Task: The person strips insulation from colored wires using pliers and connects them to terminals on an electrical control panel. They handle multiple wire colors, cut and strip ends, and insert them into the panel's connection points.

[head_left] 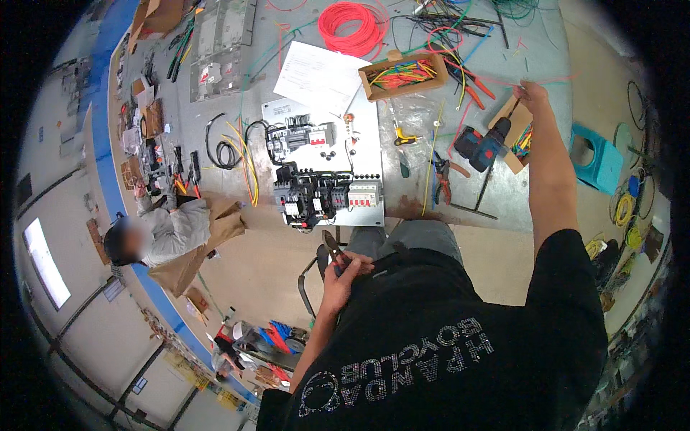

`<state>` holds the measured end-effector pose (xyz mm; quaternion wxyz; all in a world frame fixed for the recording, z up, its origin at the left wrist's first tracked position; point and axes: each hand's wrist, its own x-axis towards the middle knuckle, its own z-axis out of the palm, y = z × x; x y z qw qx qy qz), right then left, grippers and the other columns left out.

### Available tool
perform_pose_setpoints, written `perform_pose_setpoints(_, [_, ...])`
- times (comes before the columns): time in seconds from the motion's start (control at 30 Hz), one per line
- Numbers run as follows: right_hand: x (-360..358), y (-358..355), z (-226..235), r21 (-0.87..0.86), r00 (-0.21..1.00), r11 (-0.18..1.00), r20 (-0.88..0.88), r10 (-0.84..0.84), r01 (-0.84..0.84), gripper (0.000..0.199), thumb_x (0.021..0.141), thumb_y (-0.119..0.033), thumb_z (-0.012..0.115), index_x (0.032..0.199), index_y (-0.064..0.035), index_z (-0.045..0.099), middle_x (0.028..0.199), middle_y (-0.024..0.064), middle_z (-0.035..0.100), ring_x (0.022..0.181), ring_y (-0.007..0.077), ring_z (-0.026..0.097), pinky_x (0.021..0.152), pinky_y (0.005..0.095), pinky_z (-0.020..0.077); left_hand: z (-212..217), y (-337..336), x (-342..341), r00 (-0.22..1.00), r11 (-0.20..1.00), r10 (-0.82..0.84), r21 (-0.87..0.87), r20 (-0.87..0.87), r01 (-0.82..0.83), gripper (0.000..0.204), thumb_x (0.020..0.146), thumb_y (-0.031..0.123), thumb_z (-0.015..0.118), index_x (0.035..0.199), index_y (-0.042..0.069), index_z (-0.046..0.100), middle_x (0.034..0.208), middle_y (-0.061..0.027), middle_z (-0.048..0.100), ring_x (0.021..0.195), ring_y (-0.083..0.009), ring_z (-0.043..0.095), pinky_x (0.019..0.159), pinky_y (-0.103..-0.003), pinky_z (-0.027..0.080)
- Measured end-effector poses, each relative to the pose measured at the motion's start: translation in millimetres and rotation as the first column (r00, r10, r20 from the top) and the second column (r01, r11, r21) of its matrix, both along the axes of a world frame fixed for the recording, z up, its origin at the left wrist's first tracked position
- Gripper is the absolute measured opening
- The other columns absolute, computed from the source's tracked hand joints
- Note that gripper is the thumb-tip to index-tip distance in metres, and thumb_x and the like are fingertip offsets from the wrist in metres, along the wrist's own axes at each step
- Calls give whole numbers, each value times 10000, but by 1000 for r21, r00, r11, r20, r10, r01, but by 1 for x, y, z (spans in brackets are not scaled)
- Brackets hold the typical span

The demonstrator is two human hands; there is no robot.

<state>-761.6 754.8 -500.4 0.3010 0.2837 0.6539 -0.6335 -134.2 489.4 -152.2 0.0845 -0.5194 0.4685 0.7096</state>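
Low in front of my body, my left hand (346, 269) is wrapped round the handles of a pair of pliers (331, 243), jaws pointing up toward the table edge. My right hand (531, 95) reaches far out over the right side of the table with its fingers pinched together. What they hold, if anything, is too small to make out; thin red and green wires run close by. Below that hand lies a cordless drill (483, 149) beside an open cardboard box (507, 162). Before me on the table is a white mounting plate (366, 144) carrying breakers, contactors and black wiring.
Above the plate lie a paper sheet (316, 72), a red wire coil (351, 30) and a box of coloured wires (404, 77). Red-handled pliers (443, 185) and a yellow hex key (406, 136) rest right of it. A turquoise stool (602, 164) stands right; a co-worker (176, 233) sits left.
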Motion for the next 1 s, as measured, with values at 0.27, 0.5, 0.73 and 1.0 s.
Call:
perform_pose_setpoints(0.27, [1,32,35,360,921,918,-276,274,-165,300,916,-237,691,1098,-4,644,902,97,697,781,184,677,666,287,536,-5,-15,-6,995,996,-85,10,-52,86,151,1015,162,551,976,18,580,930,-100,675,807,-174,644,771,-314,516])
perform_pose_setpoints(0.5, [102,-12,173,162,808,987,-578,113,-22,290,941,-282,677,995,2,704,822,57,691,736,115,636,673,258,506,-8,-12,-2,993,997,-75,9,-90,76,140,1002,181,572,953,51,561,790,-48,607,671,-147,570,662,-289,465])
perform_pose_setpoints(0.73, [344,-99,248,-108,728,735,-292,621,-670,313,929,-220,675,1171,-21,684,966,30,690,854,122,654,773,287,524,-8,-27,-17,965,974,-215,32,-146,222,144,994,185,596,1014,42,586,826,-35,617,711,-108,578,675,-258,470])
perform_pose_setpoints(1.0, [483,-181,322,-408,386,218,-393,835,-887,491,887,-246,704,1306,-4,617,1185,69,667,1073,136,609,957,302,467,-24,-45,-6,701,784,-617,-205,-357,585,284,898,119,632,1147,-14,609,1068,-92,646,1000,-195,610,887,-343,493])
